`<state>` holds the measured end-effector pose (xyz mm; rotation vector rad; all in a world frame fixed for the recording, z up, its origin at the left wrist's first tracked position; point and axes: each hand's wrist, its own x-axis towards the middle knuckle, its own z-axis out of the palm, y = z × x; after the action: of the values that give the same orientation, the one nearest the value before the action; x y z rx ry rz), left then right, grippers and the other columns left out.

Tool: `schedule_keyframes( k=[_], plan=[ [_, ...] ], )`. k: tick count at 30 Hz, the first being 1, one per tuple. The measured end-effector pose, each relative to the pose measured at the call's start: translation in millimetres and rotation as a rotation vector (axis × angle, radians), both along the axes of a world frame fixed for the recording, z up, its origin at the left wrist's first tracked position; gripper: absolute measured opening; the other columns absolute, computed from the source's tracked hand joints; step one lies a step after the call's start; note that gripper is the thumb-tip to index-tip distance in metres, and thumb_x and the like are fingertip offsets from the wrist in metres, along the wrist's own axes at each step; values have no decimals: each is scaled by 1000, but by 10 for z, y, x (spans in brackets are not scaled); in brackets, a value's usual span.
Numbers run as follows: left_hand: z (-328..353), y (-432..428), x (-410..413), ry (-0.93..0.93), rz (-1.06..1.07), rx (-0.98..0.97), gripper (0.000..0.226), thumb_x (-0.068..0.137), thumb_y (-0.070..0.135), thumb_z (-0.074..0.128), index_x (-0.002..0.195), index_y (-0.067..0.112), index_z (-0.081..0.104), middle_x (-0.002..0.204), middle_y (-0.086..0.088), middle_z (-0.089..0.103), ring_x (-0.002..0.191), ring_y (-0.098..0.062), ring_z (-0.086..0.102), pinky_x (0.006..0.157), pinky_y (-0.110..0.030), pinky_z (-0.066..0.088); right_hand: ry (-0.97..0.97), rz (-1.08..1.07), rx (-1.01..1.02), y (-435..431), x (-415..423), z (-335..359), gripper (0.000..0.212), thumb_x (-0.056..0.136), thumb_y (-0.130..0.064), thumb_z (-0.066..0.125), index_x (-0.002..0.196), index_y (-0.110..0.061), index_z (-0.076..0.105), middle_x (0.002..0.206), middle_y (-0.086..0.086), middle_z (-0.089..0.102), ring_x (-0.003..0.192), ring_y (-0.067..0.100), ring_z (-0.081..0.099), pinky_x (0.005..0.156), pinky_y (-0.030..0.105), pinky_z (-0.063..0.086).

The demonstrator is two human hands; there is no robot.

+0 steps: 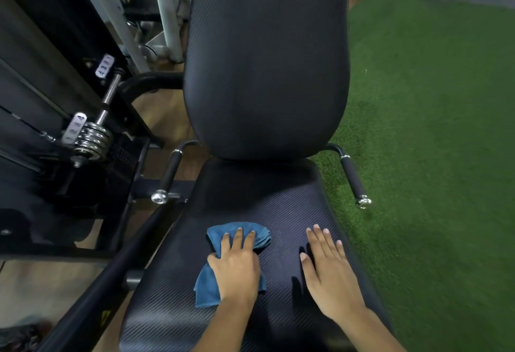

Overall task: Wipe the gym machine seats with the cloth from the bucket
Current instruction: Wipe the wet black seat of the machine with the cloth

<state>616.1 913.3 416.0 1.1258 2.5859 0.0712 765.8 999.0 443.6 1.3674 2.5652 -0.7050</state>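
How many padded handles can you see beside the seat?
2. The left handle sits beside the seat, on the machine frame's side. The right handle sits on the other side, over the turf. No others seem hidden.

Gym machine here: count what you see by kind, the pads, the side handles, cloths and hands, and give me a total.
Pads: 2, seat and backrest
Side handles: 2, left handle and right handle
Blue cloth: 1
Hands: 2, left hand on the cloth, right hand flat on the seat
Total: 7
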Motion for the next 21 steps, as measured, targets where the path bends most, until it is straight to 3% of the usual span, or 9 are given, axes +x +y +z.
schedule_keyframes(
  k=[6, 9, 10, 12, 14, 17, 21],
  plan=[
    [37, -132, -76, -5, -8, 4, 49, 59, 15, 84, 105, 23, 71, 111, -1, 69, 101, -29, 63, 61, -47, 45, -2, 41, 17, -148, -102, 65, 82, 78, -56, -11, 151, -21, 2, 155, -10, -10, 140, 4, -19, 112, 24, -17],
    [68, -191, -82, -8, -53, -91, 53, 86, 50, 51, 137, 40, 41, 147, 7, 39, 137, -26, 31, 88, -58, 36, 4, 49, 21, -213, -160, 69, 83, 78, -56, -11, 151, -21, 3, 157, -9, -6, 141, 5, -18, 112, 25, -16],
    [65, -187, -84, -13, -60, -83, 58, 88, 58, 40, 143, 42, 28, 153, 9, 26, 142, -24, 17, 94, -59, 30, 9, 46, 21, -217, -170, 67, 83, 78, -56, -11, 151, -21, 3, 157, -9, -7, 141, 5, -17, 112, 25, -15],
    [30, -202, -81, -7, -54, -63, 59, 89, 58, 36, 144, 43, 21, 156, 10, 19, 143, -24, 10, 98, -58, 29, 18, 37, 23, -237, -179, 48, 83, 79, -57, -10, 151, -20, 4, 156, -9, -7, 141, 5, -16, 113, 25, -15],
    [60, -195, -72, -14, -32, -52, 55, 87, 47, 50, 139, 41, 37, 150, 6, 34, 139, -26, 26, 91, -55, 37, 14, 34, 22, -265, -166, 24, 82, 79, -56, -9, 151, -20, 5, 157, -8, -4, 141, 5, -15, 113, 25, -14],
    [30, -189, -47, -18, -36, -15, 53, 59, 26, 82, 110, 29, 69, 120, -2, 65, 112, -32, 59, 66, -53, 47, -2, 40, 24, -298, -147, 15, 82, 79, -56, -9, 151, -20, 4, 158, -6, -3, 141, 5, -16, 113, 25, -14],
    [55, -225, -32, -6, -49, 39, 55, 45, 14, 88, 97, 25, 74, 106, -4, 71, 98, -32, 65, 58, -51, 48, -9, 38, 35, -334, -139, 78, 84, 77, -56, -11, 152, -19, 4, 159, -6, -3, 139, 4, -17, 113, 25, -15]
  ],
)
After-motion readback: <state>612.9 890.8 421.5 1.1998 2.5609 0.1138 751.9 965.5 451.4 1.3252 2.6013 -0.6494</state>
